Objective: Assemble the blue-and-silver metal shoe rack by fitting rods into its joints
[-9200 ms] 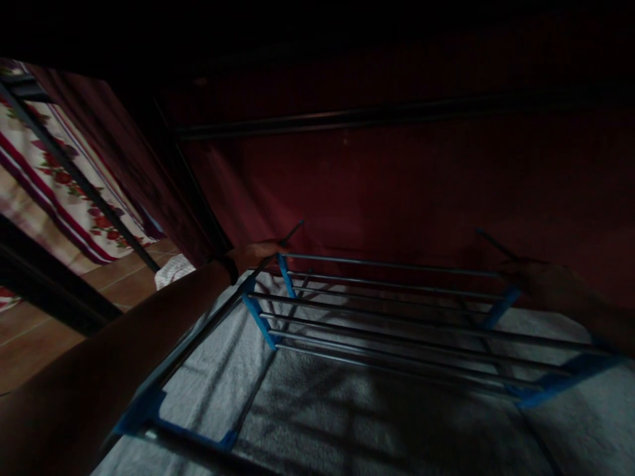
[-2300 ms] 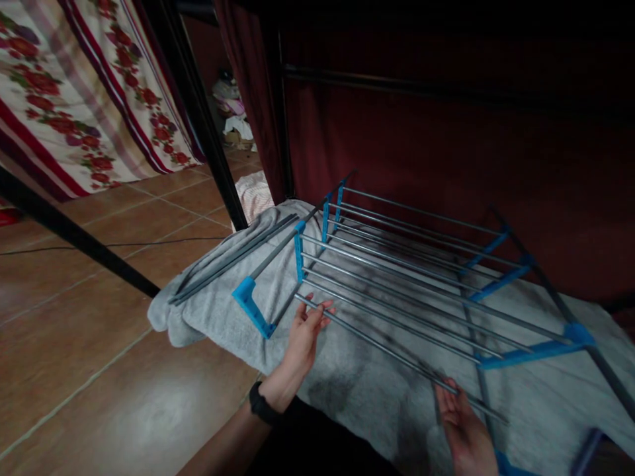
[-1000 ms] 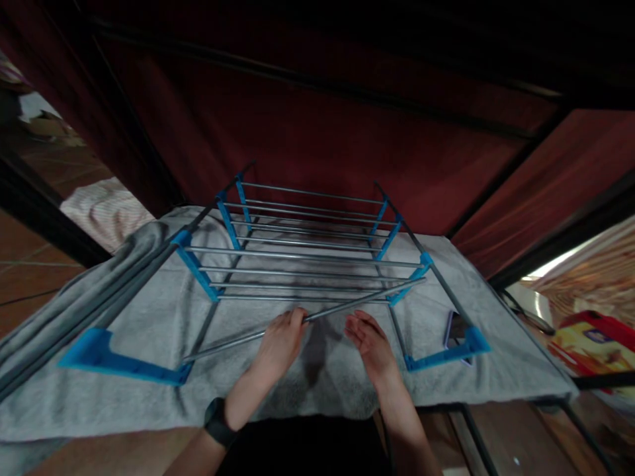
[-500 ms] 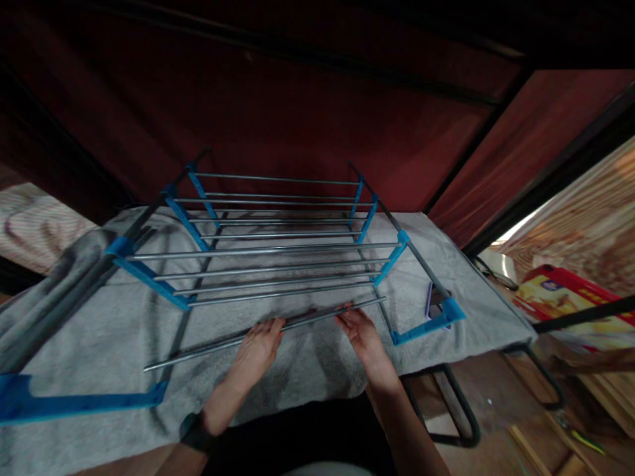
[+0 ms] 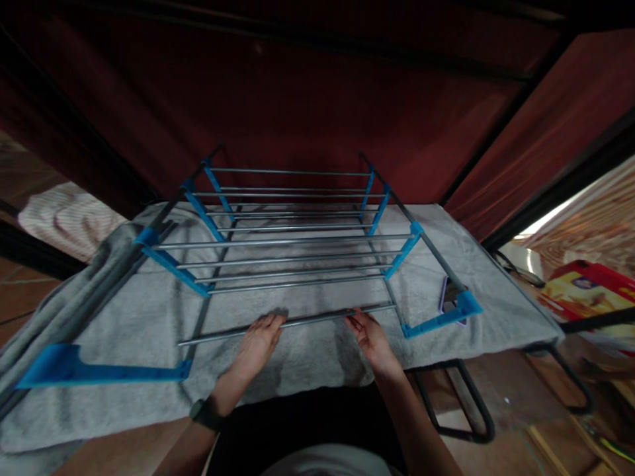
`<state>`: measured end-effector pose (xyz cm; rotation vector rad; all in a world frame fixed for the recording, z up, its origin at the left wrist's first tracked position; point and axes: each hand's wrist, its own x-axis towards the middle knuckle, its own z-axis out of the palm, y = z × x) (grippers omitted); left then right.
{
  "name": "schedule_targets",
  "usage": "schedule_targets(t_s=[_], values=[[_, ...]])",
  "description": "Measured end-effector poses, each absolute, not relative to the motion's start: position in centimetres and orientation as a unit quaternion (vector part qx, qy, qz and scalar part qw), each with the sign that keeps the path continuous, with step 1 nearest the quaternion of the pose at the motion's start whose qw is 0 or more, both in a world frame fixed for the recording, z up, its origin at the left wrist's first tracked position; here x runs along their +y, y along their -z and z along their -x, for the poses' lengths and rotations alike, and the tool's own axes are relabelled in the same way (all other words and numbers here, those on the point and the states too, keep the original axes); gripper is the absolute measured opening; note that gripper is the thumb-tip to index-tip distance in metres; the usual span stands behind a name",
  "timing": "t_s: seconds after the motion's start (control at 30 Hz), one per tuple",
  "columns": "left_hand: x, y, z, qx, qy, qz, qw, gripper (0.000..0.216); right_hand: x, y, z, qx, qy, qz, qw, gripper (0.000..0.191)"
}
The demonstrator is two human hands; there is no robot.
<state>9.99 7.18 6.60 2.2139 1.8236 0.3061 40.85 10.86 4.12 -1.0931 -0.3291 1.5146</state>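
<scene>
A loose grey metal rod (image 5: pixel 312 318) lies crosswise between my hands, near the front of a partly built rack. My left hand (image 5: pixel 262 337) has its fingers wrapped over the rod left of its middle. Toward the rod's right part, my right hand (image 5: pixel 366 330) pinches it between thumb and fingers. Behind them stands the rack (image 5: pixel 282 241), made of grey tubes joined by blue plastic brackets, with several rods fixed across it. The front left bracket (image 5: pixel 119 373) and front right bracket (image 5: pixel 441 322) have no rods between them.
A grey blanket (image 5: pixel 317 360) covers the surface under the rack. Beside the front right bracket lies a phone (image 5: pixel 450 294). A dark red panel (image 5: pixel 297 106) rises behind. On the far right are a red and yellow package (image 5: pixel 590 291) and a black metal frame (image 5: pixel 476 410).
The rod has turned more level, its left end shifting away from me. Both hands still hold it. The whole view has moved slightly, with the rack appearing further right.
</scene>
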Motion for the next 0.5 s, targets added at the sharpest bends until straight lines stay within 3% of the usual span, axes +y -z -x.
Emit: schedule_targets(t_s=[0.13, 0.33, 0.5], values=[[7.0, -6.2, -9.6, 0.619, -0.125, -0.764, 0.13, 0.033, 9.9, -3.7, -41.1, -0.169, -0.678, 0.47, 0.54, 0.048], [7.4, -4.5, -8.4, 0.594, -0.152, -0.779, 0.132, 0.032, 7.5, -8.2, -42.1, -0.286, -0.755, 0.477, 0.348, 0.047], [7.4, -3.3, -8.0, 0.598, -0.152, -0.778, 0.12, 0.032, 7.4, -20.3, -46.1, -0.408, -0.631, 0.438, 0.493, 0.039]])
